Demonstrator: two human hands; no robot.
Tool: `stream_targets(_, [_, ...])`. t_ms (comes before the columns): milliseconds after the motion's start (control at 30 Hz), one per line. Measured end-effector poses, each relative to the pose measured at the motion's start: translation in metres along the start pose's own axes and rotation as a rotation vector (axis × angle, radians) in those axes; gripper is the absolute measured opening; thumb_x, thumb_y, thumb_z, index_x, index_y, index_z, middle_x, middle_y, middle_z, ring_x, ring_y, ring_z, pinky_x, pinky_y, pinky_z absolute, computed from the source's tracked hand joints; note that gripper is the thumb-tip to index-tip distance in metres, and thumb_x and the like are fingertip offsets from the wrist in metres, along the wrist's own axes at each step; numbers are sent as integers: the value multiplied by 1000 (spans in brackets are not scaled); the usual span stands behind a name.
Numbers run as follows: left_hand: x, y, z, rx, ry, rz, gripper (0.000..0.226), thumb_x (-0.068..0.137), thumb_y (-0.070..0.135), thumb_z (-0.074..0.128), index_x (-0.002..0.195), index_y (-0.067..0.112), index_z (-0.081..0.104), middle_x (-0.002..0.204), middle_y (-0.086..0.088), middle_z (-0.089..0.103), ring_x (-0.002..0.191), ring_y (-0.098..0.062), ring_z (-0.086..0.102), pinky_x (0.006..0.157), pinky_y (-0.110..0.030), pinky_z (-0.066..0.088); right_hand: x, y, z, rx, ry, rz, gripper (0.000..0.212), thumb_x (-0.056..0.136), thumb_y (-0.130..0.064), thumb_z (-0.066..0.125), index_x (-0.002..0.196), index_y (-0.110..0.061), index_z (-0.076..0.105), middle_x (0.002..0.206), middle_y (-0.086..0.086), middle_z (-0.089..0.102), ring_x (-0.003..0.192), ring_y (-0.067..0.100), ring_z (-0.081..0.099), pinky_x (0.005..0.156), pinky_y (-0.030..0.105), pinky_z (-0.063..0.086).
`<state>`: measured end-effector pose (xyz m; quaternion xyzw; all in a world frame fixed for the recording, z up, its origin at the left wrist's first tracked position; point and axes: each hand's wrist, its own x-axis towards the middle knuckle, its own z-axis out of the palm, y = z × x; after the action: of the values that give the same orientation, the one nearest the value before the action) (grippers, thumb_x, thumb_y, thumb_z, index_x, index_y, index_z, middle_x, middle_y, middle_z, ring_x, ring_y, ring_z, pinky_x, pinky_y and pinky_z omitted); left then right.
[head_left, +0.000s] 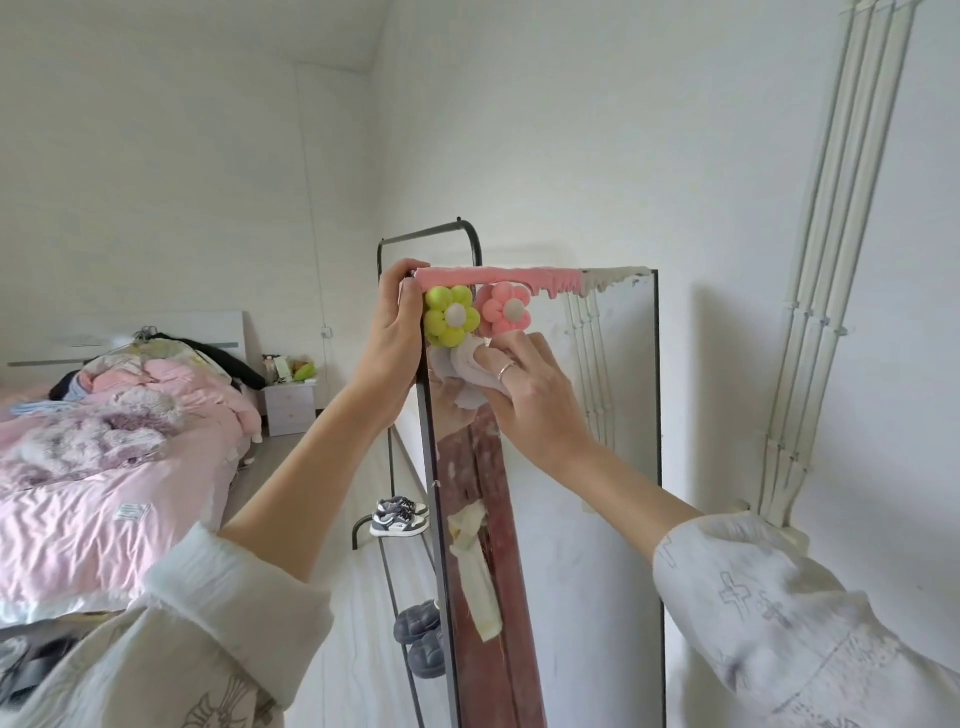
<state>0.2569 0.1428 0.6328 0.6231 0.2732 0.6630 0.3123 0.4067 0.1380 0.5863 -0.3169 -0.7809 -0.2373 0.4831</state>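
Nearest, two pale printed sleeves (234, 597) are pushed back as both arms reach up to a tall standing mirror with a thin black frame (597, 467). The right hand (530, 384), a ring on one finger, grasps a crumpled pale grey cloth (467, 371). It presses the cloth to the glass near the top left, just below a yellow-green padded flower (449, 315) and a pink padded flower (503, 309). The left hand (397, 317) clasps the mirror's top left corner, fingers curled round the frame edge beside the pink dripping trim (493, 276).

The wiping looks early. The cloth covers only the upper left patch, while dull smears and specks show across the right and lower glass, so most of the surface seems left to do.

Behind the mirror's left side, a black metal rack (431, 234) holds grey-and-white sneakers (399, 515) and dark grey slippers (418, 621). Farther left lies a bed with pink bedding (104, 467).

The mirror's foot is cut off below. The left fingertips are hidden behind the frame, and part of the cloth lies under the right palm. A red-brown strip with a pale hanging shape, reflected in the glass, is hard to make out.
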Motion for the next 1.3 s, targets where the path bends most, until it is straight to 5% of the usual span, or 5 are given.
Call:
stream_targets(300, [-1,1,-4,65,47,-11,22,99,39,26,98,43,47,100,-3,51,87,-21,50,66,-35,44,-42,9,-10,100,-540,-118,24,73,-3,58,95,-8,69,89,7,59,81,15,48,72,39,53])
stream_targets(500, [-4,1,5,72,36,52,20,94,42,30,101,40,48,105,-7,54,96,-22,55,88,-48,46,6,4,-26,109,-29,1,35,79,-19,46,103,-7,68,87,9,57,82,25,56,57,34,51])
stream_targets(767, [-5,2,4,73,10,67,22,102,29,21,107,31,42,98,-2,51,87,-15,53,71,-29,50,-5,-14,3,130,-56,-46,31,82,-12,46,98,-6,72,95,10,59,85,24,52,73,29,47])
stream_targets(1067, [-6,14,2,126,-54,-14,18,101,38,21,101,38,39,98,-3,49,82,-19,50,55,-26,45,-38,-3,-30,310,-751,174,21,79,9,48,90,1,64,90,-3,53,80,7,46,64,11,35])
stream_targets(1300, [-6,18,21,228,177,65,15,101,30,24,102,23,37,81,7,42,64,-3,42,47,-8,37,7,57,-47,52,-71,364,30,82,4,52,107,-2,68,100,11,55,99,26,49,81,32,43])
